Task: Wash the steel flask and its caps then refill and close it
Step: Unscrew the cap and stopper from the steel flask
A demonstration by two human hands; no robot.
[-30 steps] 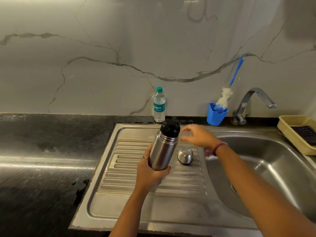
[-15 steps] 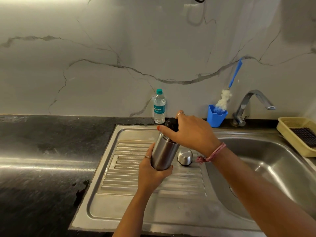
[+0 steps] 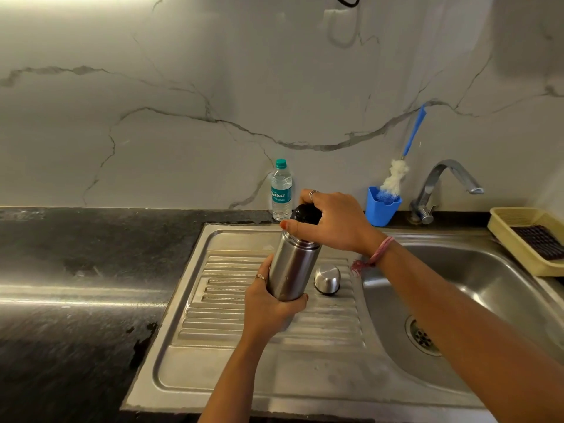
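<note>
Since a second ago the right hand (image 3: 332, 221) has crossed from open air onto the black inner cap (image 3: 305, 212), fingers and thumb now curled round it. Near: left hand (image 3: 271, 303) grips the lower body of the steel flask (image 3: 294, 267), held above the drainboard (image 3: 232, 303), long axis leaning top-away. Cap sits at the far, upper end, directly under the right fingers, so the twist looks theirs. Steel outer cap (image 3: 327, 279) lies just right. Far: water bottle (image 3: 281, 190), label unreadable; blue cup (image 3: 383, 209), brush (image 3: 396, 175), tap (image 3: 442, 184).
</note>
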